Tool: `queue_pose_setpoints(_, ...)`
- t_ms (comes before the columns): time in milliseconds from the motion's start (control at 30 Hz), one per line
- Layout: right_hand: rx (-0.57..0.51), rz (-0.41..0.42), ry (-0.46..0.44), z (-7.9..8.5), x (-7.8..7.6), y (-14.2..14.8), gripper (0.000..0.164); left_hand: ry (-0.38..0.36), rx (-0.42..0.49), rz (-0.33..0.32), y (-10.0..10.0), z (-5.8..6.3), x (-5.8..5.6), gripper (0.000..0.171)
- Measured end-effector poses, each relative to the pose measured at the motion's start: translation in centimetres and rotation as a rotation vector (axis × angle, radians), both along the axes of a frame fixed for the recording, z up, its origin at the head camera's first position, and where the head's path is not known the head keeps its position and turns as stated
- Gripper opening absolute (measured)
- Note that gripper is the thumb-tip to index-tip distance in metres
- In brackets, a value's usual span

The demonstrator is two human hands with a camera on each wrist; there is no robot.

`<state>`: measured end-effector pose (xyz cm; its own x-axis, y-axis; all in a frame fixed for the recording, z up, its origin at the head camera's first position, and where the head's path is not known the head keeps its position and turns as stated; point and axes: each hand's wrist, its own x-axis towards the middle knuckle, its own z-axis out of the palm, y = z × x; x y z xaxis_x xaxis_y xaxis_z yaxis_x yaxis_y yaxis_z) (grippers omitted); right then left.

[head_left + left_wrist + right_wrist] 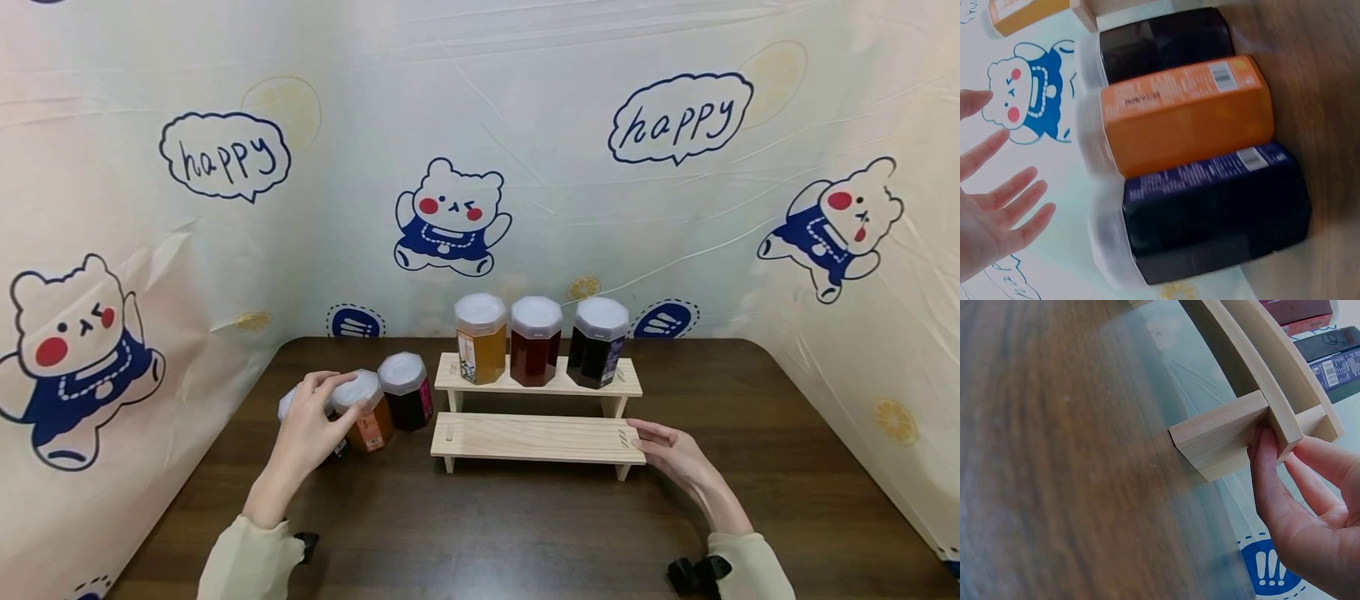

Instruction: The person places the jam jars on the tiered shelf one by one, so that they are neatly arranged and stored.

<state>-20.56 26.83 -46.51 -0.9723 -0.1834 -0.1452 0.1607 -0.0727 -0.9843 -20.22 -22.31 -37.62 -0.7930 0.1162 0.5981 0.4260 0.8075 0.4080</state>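
My left hand (311,421), fingers spread, hovers over a row of lidded jars at the left; the left wrist view shows a gap between its fingers and the lids. These are an orange-labelled jar (1191,119), a dark jar with a purple label (1216,212) and another dark jar (405,392) nearest the rack. My right hand (675,458) pinches the right end of the lower step of a two-step wooden rack (525,437), thumb and fingers on either side of the board (1272,406). That lower step is bare.
On the rack's upper step stand a yellow jar (480,337), a dark red jar (536,342) and a black jar (597,342), all white-lidded. A brown wooden table (510,533) lies beneath. A printed cloth (555,233) hangs behind it and along both sides.
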Motion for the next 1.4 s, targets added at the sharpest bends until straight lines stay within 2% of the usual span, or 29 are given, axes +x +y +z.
queue_pose_setpoints(167, -0.03, 0.005, 0.016, -0.2, -0.1, 0.0, 0.04, 0.028, -0.015, 0.03, -1.0, -0.2, 0.3, 0.034)
queue_pose_setpoints(367, -0.046, 0.002, 0.025, -0.2, -0.2, 0.1, 0.036, 0.022, -0.011, 0.067, -2.1, -0.7, 0.6, 0.032)
queue_pose_setpoints(700, -0.057, 0.007, 0.035, -0.1, -0.1, 0.0, 0.045, 0.036, 0.012, 0.092, -3.8, -1.7, 0.5, 0.038)
queue_pose_setpoints(900, -0.047, -0.003, 0.026, 0.0, -0.1, 0.0, 0.039, -0.015, 0.018, 0.121, -4.4, -2.2, 0.5, 0.039)
queue_pose_setpoints(1233, -0.024, 0.011, 0.025, -0.2, -0.1, 0.0, 0.043, -0.086, 0.066, 0.162, -5.5, -4.0, -0.5, 0.046)
queue_pose_setpoints(1400, -0.028, 0.011, 0.035, -0.4, -0.2, 0.1, 0.042, -0.126, 0.078, 0.165, -5.6, -4.1, -0.6, 0.049)
